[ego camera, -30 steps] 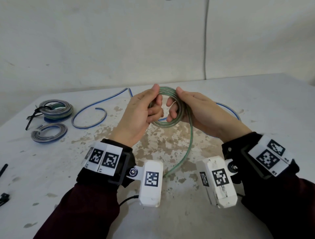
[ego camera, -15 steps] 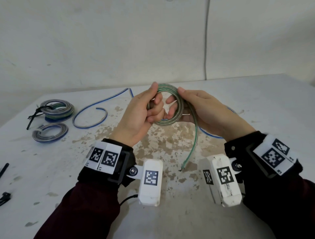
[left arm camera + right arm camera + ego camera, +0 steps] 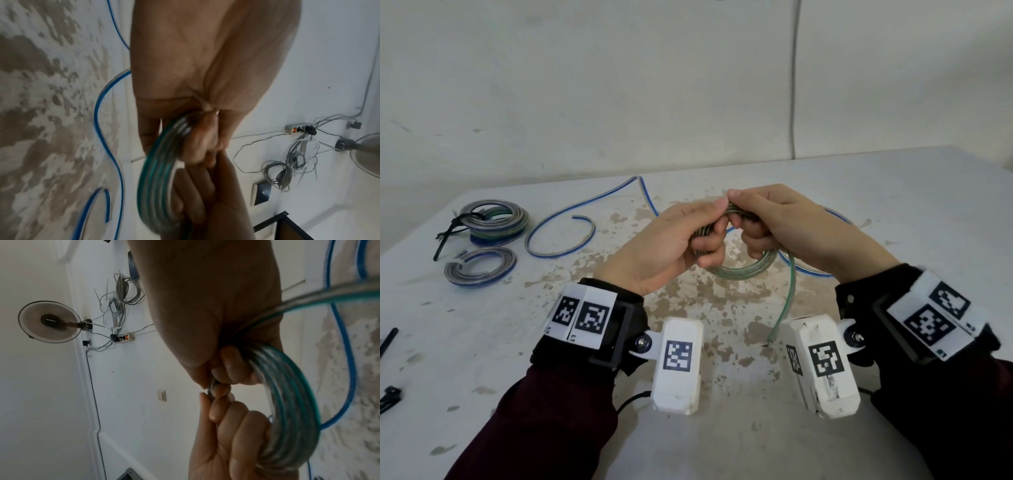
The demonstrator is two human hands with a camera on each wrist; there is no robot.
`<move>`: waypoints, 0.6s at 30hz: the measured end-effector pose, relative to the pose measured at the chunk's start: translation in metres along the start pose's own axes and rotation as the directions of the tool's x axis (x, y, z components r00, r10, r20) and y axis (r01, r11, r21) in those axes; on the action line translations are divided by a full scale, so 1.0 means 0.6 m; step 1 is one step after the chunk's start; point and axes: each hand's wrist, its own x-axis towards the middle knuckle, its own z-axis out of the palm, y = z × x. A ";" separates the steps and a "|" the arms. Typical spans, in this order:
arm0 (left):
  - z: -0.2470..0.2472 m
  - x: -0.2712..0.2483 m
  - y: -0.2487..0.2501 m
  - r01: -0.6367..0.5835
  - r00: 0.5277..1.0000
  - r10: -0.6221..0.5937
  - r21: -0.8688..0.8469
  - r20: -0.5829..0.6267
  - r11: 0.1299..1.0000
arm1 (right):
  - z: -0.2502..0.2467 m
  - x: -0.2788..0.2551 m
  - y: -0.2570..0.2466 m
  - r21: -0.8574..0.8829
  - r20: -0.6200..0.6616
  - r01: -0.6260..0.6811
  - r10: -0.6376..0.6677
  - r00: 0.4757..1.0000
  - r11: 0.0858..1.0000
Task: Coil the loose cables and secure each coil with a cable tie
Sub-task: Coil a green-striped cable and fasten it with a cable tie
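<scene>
Since half a second ago, our hands have closed together over the green coil. Our left hand and right hand both grip its top at frame centre, its tail dangling.

No readable words or numbers anywhere; only black-and-white square marker tags on the wrist-worn white camera housings and wristbands

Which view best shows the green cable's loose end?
The head view: the loose end hangs from the green coil toward the table, in full sight. The right wrist view shows only the tail leaving the hand, its tip out of frame; the left wrist view shows only coil turns.
</scene>
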 end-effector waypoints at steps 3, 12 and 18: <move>0.002 0.003 0.003 -0.056 0.995 0.055 -0.011 -0.079 0.998 | 0.006 0.003 -0.002 0.118 -0.059 -0.003 0.010 0.998 0.993; -0.014 -0.001 0.015 -0.086 0.986 0.074 -0.076 -0.151 0.993 | 0.016 0.012 0.005 0.218 -0.147 0.037 -0.005 0.989 0.975; -0.012 0.003 0.015 -0.205 0.954 0.144 -0.217 -0.264 0.954 | -0.004 0.008 0.010 0.262 -0.030 0.082 -0.076 0.997 0.962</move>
